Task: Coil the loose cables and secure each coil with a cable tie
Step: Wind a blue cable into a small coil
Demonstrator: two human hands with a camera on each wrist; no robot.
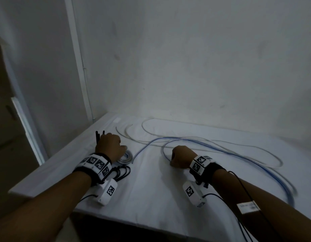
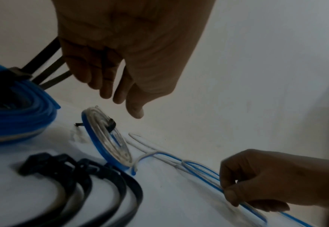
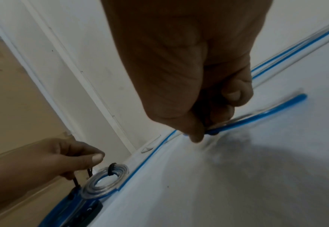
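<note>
No writing can be read; the white wrist bands carry only black-and-white square marker codes, and a white tag on the right forearm is too blurred to read. The left hand curls its fingers round a bunch of straight black cable ties. Just below its fingertips lies a small clear-and-blue tubing coil bound with a black tie on the white surface. The right hand pinches a loose blue-and-clear cable against the surface, and the cable trails away to its right.
</note>
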